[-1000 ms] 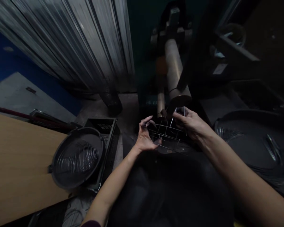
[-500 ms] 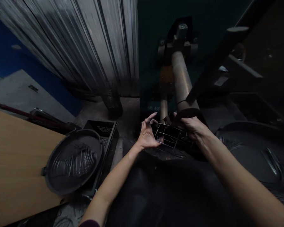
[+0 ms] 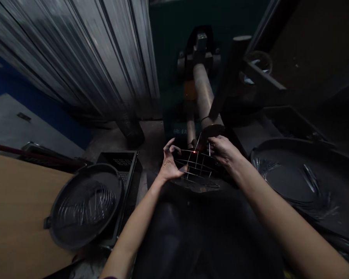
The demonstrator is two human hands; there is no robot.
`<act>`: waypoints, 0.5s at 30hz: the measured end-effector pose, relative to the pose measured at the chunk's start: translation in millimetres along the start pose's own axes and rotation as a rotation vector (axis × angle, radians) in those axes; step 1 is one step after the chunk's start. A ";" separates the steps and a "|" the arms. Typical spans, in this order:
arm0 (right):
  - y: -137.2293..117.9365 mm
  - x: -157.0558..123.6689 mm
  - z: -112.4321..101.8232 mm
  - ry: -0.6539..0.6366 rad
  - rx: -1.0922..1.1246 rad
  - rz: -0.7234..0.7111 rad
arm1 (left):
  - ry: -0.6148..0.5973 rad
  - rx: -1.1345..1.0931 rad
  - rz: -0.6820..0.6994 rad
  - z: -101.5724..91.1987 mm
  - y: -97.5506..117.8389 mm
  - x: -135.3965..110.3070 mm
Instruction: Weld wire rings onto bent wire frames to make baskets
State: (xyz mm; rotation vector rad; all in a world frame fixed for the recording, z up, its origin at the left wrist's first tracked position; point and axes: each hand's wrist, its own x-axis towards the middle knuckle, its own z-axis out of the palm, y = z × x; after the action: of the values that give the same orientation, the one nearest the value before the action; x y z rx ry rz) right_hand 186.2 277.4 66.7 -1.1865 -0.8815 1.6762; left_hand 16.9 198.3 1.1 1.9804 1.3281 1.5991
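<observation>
A small wire frame [image 3: 196,164] of thin crossed metal rods sits between my two hands, under the tip of a machine arm [image 3: 205,100]. A red glowing spot [image 3: 195,152] shows on one rod joint near the top of the frame. My left hand [image 3: 170,164] grips the frame's left side, thumb low and fingers curled over the top rod. My right hand [image 3: 225,151] holds the frame's right upper edge. A dark round plate [image 3: 199,186] lies under the frame.
A black round pan [image 3: 84,203] with several wire pieces rests on a black crate [image 3: 125,161] at the left, beside a wooden tabletop [image 3: 14,217]. A large dark tray [image 3: 305,182] with metal rods lies at the right. Corrugated metal sheeting [image 3: 84,54] stands behind.
The frame has been turned and pushed in under the machine tip, and a red glow has appeared on a joint. Both hands have shifted slightly left with the view.
</observation>
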 end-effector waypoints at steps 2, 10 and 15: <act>2.0 -0.3 2.9 -0.027 -0.015 -0.008 | 0.005 -0.011 -0.005 -2.0 -0.4 -1.2; 1.3 3.2 17.7 -0.065 -0.094 -0.088 | 0.017 -0.051 -0.057 -11.7 -6.2 2.3; 7.4 16.2 16.7 -0.125 -0.246 -0.261 | 0.045 -0.081 -0.076 -11.4 -13.1 4.4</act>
State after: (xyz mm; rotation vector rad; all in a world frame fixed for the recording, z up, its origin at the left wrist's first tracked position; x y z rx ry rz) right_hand 165.8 288.8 59.5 -1.0804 -1.2931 1.4710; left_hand 0.5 205.1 -1.1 1.8350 1.3170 1.6440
